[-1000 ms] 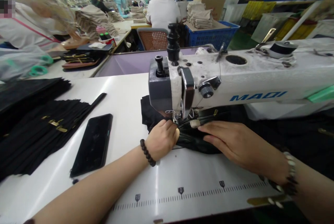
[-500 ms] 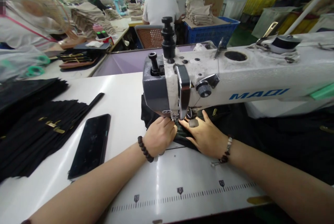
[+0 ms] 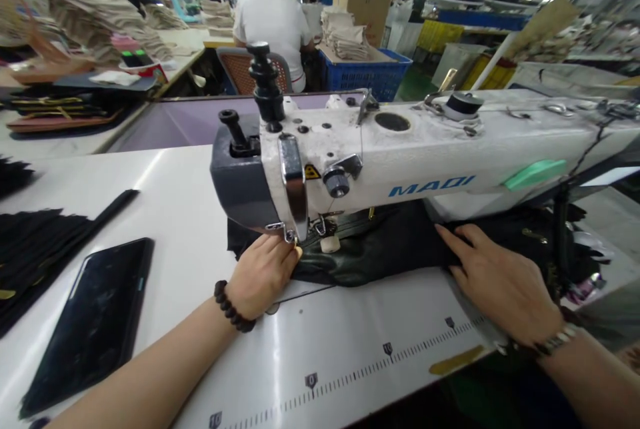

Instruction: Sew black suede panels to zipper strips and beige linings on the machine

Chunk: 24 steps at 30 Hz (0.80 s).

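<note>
A black fabric piece [image 3: 350, 259] with a glossy, leather-like front part lies under the head of the white sewing machine [image 3: 320, 169]. Left of the needle area, my left hand [image 3: 265, 272] is closed, its fingertips pressed together on the fabric beside the presser foot [image 3: 291, 234]. My right hand [image 3: 503, 279] rests farther right, fingers stretched and apart, touching the dark cloth with the fingertips. Between the hands a small pale block [image 3: 330, 244] sits by the machine foot, and a gold zipper pull [image 3: 371, 213] shows behind it. The fabric's far side is hidden by the machine.
A phone [image 3: 93, 322] lies on the white table [image 3: 180, 216] at left, near stacked black pieces with gold hardware [image 3: 35, 249]. More black pieces [image 3: 530, 236] lie beyond my right hand. A printed ruler [image 3: 350, 366] runs along the front edge. Ahead, a person [image 3: 273, 22] sits by a blue crate [image 3: 365, 76].
My right hand has left the needle area and moved right along the fabric, uncovering its glossy part. My left hand stays by the presser foot. The view has turned right.
</note>
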Tool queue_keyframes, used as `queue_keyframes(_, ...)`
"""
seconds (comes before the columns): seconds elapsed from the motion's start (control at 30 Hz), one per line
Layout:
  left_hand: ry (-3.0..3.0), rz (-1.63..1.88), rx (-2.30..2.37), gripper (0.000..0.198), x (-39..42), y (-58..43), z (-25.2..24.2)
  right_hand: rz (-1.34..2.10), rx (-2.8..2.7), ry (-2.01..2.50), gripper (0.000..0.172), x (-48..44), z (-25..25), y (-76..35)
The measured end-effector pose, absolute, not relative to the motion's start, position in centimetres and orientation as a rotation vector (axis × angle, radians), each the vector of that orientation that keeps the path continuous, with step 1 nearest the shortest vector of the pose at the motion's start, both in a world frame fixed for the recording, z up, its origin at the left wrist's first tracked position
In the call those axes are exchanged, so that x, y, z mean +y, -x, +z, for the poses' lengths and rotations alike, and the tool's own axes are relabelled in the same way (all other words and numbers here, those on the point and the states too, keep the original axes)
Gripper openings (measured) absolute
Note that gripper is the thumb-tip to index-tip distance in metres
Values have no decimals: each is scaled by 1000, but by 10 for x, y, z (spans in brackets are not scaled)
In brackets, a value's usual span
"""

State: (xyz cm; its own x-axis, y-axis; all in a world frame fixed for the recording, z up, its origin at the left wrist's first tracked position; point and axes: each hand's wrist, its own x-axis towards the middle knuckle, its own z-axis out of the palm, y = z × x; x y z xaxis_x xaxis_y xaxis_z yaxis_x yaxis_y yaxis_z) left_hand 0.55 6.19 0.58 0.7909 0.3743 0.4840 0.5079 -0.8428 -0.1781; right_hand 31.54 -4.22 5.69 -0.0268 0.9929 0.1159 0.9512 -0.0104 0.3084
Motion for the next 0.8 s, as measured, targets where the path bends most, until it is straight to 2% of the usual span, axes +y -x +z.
queue_keyframes(0.13,2654,-638,-674,42,61,-6,6,369,2333,-2289,54,-28,55,-315)
queue_keyframes(0.23,2667,-637,-703,42,59,-4,7,455,2548,-2233,57,-17,65,-314)
queue_keyframes(0.3,2681,-625,-720,42,59,-2,8,593,2715,-1952,49,-12,74,-316)
queue_keyframes(0.4,2693,-612,-712,42,57,-2,8,944,2853,-1456,27,-11,84,-328)
queue_keyframes(0.47,2695,-618,-705,43,56,-4,8,1089,2829,-1289,20,-13,87,-337)
queue_keyframes(0.53,2688,-620,-703,43,54,-7,9,1026,2751,-1274,24,-18,86,-342)
queue_keyframes(0.7,2686,-573,-725,43,50,-11,10,755,2564,-1490,51,-33,69,-301)
queue_keyframes(0.8,2693,-572,-742,43,50,-10,10,509,2690,-1498,52,-29,50,-257)
